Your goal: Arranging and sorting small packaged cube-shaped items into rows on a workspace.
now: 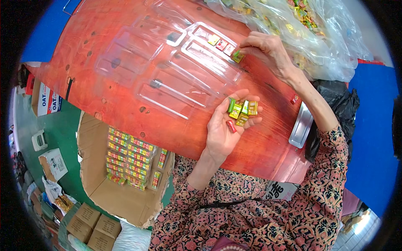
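"What could go wrong?"
"Your left hand [222,133] lies open, palm up, under loose pieces [235,111]; tilting could spill them. Your right hand [270,46] has fingertips together at the green piece [238,57], grip unclear; slipping could skew the row [221,44]."
"Containers?"
"Left of your right hand, the tray [203,33] holds that row; beyond, the bag [339,52] holds more. Left of your left, the box [121,201] holds packs [132,154]."

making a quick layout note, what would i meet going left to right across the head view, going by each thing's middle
White-and-blue carton, open cardboard box holding stacked packs, left hand cupping small wrapped pieces, right hand, silver metal tray.
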`<state>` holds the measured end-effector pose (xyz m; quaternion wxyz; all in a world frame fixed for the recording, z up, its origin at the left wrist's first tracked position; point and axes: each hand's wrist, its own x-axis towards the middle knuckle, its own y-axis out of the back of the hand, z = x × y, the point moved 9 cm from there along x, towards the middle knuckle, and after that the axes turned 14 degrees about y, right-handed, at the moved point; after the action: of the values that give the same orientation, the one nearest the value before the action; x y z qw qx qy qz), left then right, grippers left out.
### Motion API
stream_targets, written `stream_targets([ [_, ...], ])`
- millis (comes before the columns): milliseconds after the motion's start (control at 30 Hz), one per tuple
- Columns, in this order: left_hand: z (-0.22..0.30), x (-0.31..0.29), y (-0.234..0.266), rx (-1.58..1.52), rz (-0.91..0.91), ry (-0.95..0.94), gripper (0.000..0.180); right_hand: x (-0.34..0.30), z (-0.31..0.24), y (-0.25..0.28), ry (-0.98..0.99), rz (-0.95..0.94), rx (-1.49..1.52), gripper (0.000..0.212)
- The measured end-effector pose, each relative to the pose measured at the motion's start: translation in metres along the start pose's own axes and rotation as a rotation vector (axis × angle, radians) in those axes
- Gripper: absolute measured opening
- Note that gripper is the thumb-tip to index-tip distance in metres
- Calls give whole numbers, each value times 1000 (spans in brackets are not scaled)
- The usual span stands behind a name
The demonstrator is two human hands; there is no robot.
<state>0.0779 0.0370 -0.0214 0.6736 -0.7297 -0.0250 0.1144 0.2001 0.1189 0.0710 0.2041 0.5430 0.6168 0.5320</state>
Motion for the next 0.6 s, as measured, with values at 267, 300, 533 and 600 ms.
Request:
stream_targets([
  [267,-3,-2,-1,7,3,-3,44,3,-3,-2,33,7,11,11],
  [300,-2,-2,-1,11,7,0,44,4,-4,-2,31,5,12,11],
  [533,-1,-1,-2,-9,-4,5,43,6,-2,-11,-21,-22,65,13],
  [600,-2,0,-2,-4,9,8,43,5,0,-12,-33,-23,74,13],
])
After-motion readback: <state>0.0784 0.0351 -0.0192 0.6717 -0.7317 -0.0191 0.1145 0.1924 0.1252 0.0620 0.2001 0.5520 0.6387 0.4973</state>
